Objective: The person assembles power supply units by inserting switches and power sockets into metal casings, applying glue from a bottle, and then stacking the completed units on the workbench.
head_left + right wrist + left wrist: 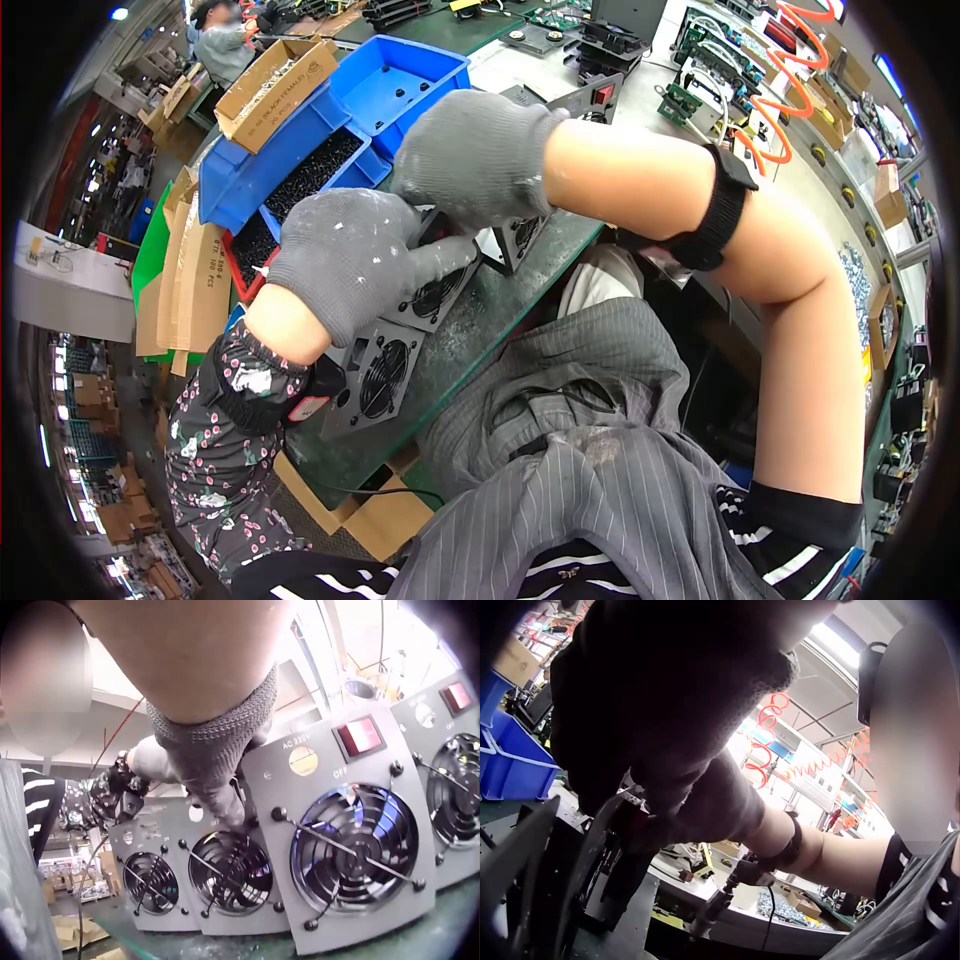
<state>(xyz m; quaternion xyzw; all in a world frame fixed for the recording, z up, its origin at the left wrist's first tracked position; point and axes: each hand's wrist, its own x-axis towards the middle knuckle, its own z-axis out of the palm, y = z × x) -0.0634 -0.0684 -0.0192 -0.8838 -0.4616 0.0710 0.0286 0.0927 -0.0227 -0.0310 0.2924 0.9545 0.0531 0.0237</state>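
Observation:
Both hands wear grey knit gloves and meet over a row of grey metal fan panels (315, 930) on the bench. My left hand (350, 255) lies over the second panel, one finger stretched along its upper part, near the black fan (229, 874). Close beside it, my right hand (475, 160) bends down, its fingertips mostly hidden behind the glove. In the right wrist view, a gloved finger (225, 806) points down at the second panel's top. I cannot tell what the fingers hold. The larger panel beside it carries a red rocker switch (361, 739).
Blue bins (400, 75) stand beyond the hands, one holding small black screws (315, 175). An open carton (275, 95) rests on them. A red bin (243, 265) and cardboard (195, 270) are at the left. The green bench edge (500, 345) runs close to the lap.

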